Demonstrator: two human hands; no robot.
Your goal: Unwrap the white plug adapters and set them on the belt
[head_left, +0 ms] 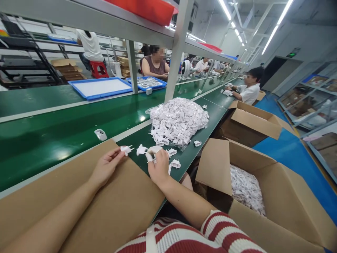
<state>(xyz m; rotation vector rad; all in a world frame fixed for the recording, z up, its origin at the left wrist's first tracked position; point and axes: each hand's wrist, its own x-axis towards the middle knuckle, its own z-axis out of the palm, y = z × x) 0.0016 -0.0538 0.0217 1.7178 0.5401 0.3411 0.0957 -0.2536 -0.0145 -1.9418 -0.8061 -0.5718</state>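
green bench (138,137): left hand (106,167) holds plug (126,150) (sign (293,53) blurred)

Bright overall, cool white light. Source: ceiling tubes (277,26), above and beyond the bag (180,121), burnt out to plain white. Belt (79,130), left of bag, throws back hard glare spots. Bag film glints; contents pale, partly washed out. Loose plugs (175,163) just in front of bag fairly crisp. Deep shade below desk (184,159), right of bag. Wide-lens distortion: rack (313,92), far right of bag, leans, looks soft.
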